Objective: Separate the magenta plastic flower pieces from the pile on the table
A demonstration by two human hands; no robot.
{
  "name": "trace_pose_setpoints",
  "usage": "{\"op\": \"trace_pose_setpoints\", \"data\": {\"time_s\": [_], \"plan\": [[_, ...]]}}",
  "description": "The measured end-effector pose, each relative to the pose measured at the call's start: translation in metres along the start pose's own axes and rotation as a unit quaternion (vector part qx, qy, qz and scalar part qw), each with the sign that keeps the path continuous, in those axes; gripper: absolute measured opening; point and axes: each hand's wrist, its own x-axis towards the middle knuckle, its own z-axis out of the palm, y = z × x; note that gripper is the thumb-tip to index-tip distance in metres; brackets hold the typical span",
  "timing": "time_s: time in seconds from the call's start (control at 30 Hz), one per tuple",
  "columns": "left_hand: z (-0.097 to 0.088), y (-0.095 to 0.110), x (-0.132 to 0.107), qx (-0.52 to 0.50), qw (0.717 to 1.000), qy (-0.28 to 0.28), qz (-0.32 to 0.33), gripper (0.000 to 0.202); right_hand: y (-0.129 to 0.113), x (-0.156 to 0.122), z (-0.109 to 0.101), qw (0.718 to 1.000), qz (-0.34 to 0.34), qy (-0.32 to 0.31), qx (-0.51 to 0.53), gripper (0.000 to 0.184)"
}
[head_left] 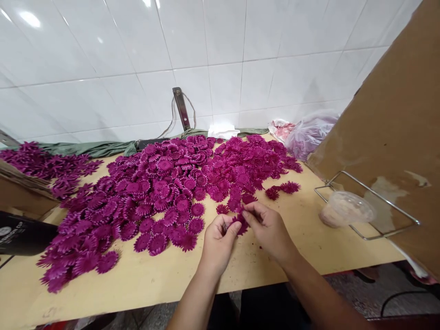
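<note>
Between my two hands is a magenta artificial flower piece (pixel 242 225) with pointed petals, held just above the near part of the table. My left hand (pixel 220 238) pinches its left side between thumb and fingers. Fingers closed, my right hand (pixel 266 229) grips at its upper right edge; whether one layer or several are held I cannot tell. Just beyond my fingers lies a pile of loose magenta flower pieces (pixel 240 169). A larger heap of ruffled, round flower pieces (pixel 165 192) spreads to the left.
A clear plastic tub (pixel 347 208) stands at the right by a bent metal wire frame (pixel 381 197) and a tall cardboard sheet (pixel 378 119). At the left are a black cup (pixel 24 234) and star-shaped flower pieces (pixel 65 169). A plastic bag (pixel 311 133) rests against the tiled wall.
</note>
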Motion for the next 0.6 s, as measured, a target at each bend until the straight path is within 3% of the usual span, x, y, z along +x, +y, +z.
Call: {"op": "trace_pose_setpoints", "data": {"time_s": [0.2, 0.33, 0.4, 0.47, 0.53, 0.6], "plan": [[-0.005, 0.005, -0.001, -0.003, 1.0, 0.029, -0.002, 0.021, 0.026, 0.043, -0.022, 0.985, 0.028, 0.149, -0.083, 0.025], [-0.009, 0.003, 0.001, -0.002, 0.999, 0.007, -0.034, 0.026, 0.023, 0.048, -0.033, 0.972, 0.021, 0.155, -0.177, 0.042], [-0.007, 0.003, 0.002, 0.014, 0.999, 0.001, -0.038, 0.027, 0.011, 0.036, -0.03, 0.981, -0.009, 0.103, -0.164, 0.043], [-0.005, 0.002, 0.003, 0.023, 0.999, 0.002, -0.033, 0.034, -0.002, 0.02, -0.022, 0.995, -0.007, -0.006, -0.096, 0.037], [-0.003, 0.002, 0.004, 0.019, 0.999, 0.005, -0.029, 0.04, -0.011, 0.007, -0.013, 0.993, 0.017, -0.111, -0.018, 0.027], [-0.003, 0.001, 0.004, 0.016, 0.999, 0.01, -0.027, 0.045, -0.014, -0.001, -0.006, 0.985, 0.033, -0.163, 0.043, 0.02]]}}
